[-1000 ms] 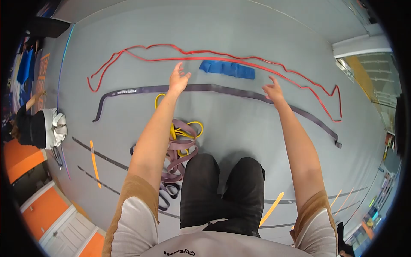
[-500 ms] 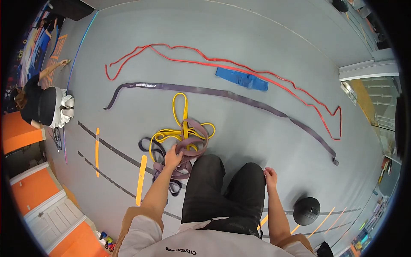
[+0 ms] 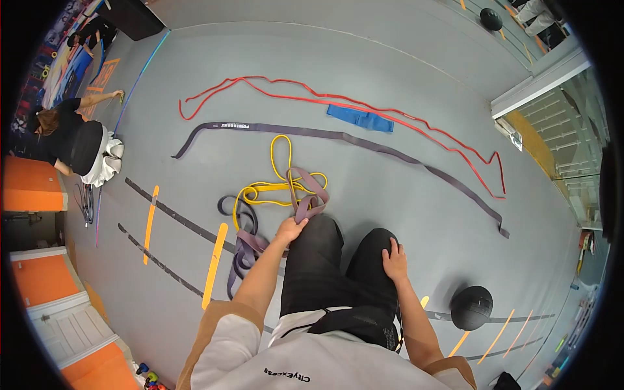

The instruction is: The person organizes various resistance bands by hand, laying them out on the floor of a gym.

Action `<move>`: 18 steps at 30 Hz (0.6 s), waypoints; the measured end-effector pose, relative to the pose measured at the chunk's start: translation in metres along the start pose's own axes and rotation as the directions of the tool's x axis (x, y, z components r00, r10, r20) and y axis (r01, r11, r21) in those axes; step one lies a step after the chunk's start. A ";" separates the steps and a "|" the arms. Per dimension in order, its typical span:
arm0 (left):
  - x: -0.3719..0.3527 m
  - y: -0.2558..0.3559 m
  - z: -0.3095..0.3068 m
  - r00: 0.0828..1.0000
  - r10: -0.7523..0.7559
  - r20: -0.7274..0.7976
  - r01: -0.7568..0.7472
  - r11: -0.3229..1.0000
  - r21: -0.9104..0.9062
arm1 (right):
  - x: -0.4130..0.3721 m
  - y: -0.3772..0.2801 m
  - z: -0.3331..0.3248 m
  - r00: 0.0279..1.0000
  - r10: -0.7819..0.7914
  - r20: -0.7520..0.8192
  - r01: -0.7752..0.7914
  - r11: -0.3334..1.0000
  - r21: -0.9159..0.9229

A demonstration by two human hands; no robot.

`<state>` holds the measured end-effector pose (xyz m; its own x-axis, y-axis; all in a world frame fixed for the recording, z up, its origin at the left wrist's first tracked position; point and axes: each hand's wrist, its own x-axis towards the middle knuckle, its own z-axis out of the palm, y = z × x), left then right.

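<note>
Grey floor (image 3: 416, 214) is seen from above, its surface marked with dark lines (image 3: 175, 217) and yellow strips (image 3: 215, 266). At the left knee, a mauve band (image 3: 318, 209) is gripped by the left hand (image 3: 290, 230); the fingers are curled on it, though how tightly cannot be told. Above those fingers, a loop of the band is stood up over part of a yellow band (image 3: 263, 188), which is left in tangled loops on the floor. More mauve and dark bands (image 3: 255, 224) are heaped beside the left forearm; whether they are joined to the gripped piece cannot be made out.

On the right knee, the right hand (image 3: 395, 262) is rested against the black trousers (image 3: 312, 270), its fingers a little parted.

Farther ahead, a long dark purple band (image 3: 344, 136) is laid out flat across the floor, printed with white lettering near its left end. Beyond it, a red band (image 3: 348, 101) is stretched in a long, wavy loop, with a blue sheet (image 3: 359, 118) placed along its near edge. A black ball (image 3: 472, 308) is set to the right, near the right forearm. Well apart, at far left, another person (image 3: 81, 140) is seen bent low beside a blue line (image 3: 138, 81).
</note>
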<state>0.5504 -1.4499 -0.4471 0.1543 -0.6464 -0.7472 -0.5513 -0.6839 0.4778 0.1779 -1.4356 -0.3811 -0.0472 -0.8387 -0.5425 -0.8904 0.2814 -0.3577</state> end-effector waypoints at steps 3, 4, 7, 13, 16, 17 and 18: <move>-0.019 -0.004 0.002 0.970 0.085 -0.230 -0.057 0.991 0.123 | -0.004 -0.010 -0.004 0.999 0.053 0.003 -0.052 0.994 -0.095; -0.035 -0.002 -0.004 0.958 0.160 -0.238 -0.128 0.982 0.142 | -0.003 -0.009 -0.004 0.998 0.058 0.010 -0.057 0.994 -0.094; -0.096 -0.002 -0.029 0.936 0.288 -0.201 -0.256 0.952 0.171 | -0.004 -0.014 -0.012 0.997 0.069 0.039 -0.066 0.995 -0.078; -0.192 -0.083 -0.046 0.986 0.088 0.144 -0.102 0.991 0.091 | -0.006 -0.019 -0.016 0.998 0.065 0.020 -0.062 0.992 -0.107; -0.207 -0.175 -0.008 0.971 0.092 0.222 -0.128 0.980 0.154 | -0.006 -0.019 -0.015 0.998 0.067 0.009 -0.066 0.990 -0.128; -0.212 -0.178 -0.004 0.955 0.124 0.270 -0.181 0.963 0.197 | -0.005 -0.019 -0.017 0.998 0.069 0.012 -0.067 0.989 -0.130; -0.213 -0.177 0.002 0.909 -0.151 0.389 0.093 0.982 0.164 | -0.005 -0.020 -0.018 0.997 0.072 0.017 -0.069 0.989 -0.131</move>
<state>0.6137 -1.1909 -0.3734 -0.0953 -0.3530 -0.9308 -0.6616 -0.6762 0.3242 0.1879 -1.4452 -0.3575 -0.1032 -0.8086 -0.5792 -0.9365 0.2751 -0.2173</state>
